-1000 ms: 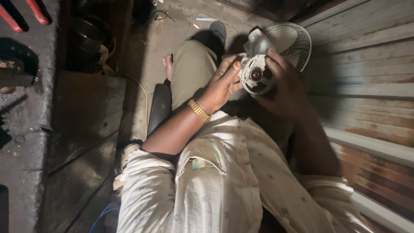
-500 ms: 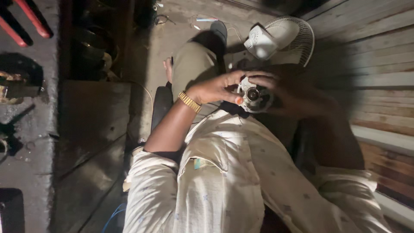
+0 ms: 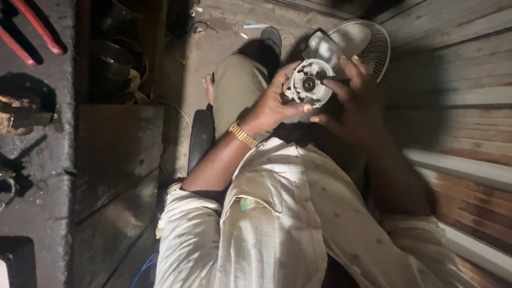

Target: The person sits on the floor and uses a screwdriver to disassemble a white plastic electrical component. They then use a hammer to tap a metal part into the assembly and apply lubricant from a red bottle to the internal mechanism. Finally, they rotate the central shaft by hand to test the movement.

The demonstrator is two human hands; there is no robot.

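Between the two hands, a round white fan motor housing (image 3: 309,85) is held over the lap: the left hand (image 3: 274,106) is closed on its near rim, the right hand (image 3: 354,101) on its far side. Since a second ago it has been lifted and its open face turned upward, so the centre hub is now exposed for work. Just beyond the grip a wire fan guard (image 3: 368,45) rests. A concrete floor (image 3: 224,32) lies beyond, wooden planks (image 3: 453,69) right of it.
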